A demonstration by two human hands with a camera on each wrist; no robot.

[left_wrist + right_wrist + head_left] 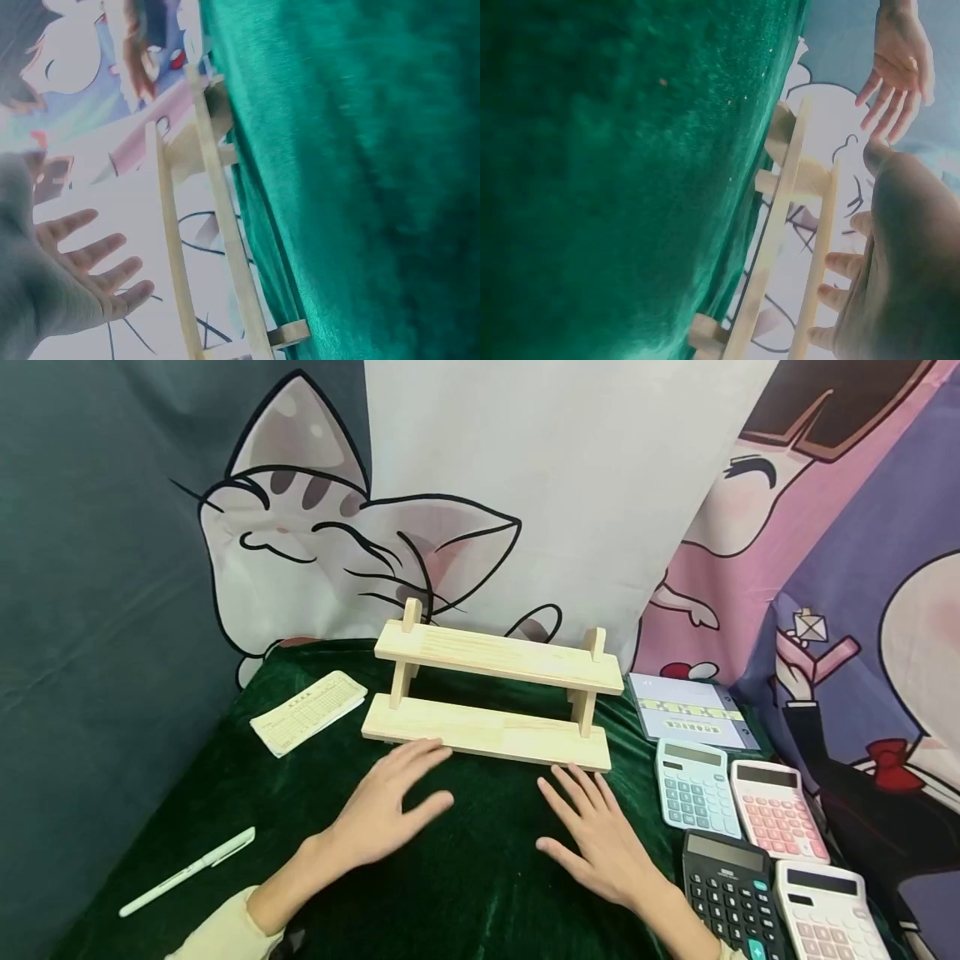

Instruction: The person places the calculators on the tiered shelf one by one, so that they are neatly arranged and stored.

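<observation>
A two-tier wooden shelf (487, 727) stands upright on the green velvet cloth, in front of the printed backdrop. My left hand (386, 806) is held before the left part of its lower board, fingers extended and thumb spread. On the other side, my right hand (596, 843) reaches toward the lower board's right end with its fingers spread. Neither hand holds anything. Both wrist views show the shelf boards (217, 187) beyond the outstretched fingers. Whether the fingertips touch the wood cannot be told.
A pad of printed slips (309, 713) lies left of the shelf, and a pale green pen (187, 872) nearer the front. At right are a notebook (693, 714) and several calculators, among them a blue one (697, 787), a pink one (780, 810) and a black one (731, 893).
</observation>
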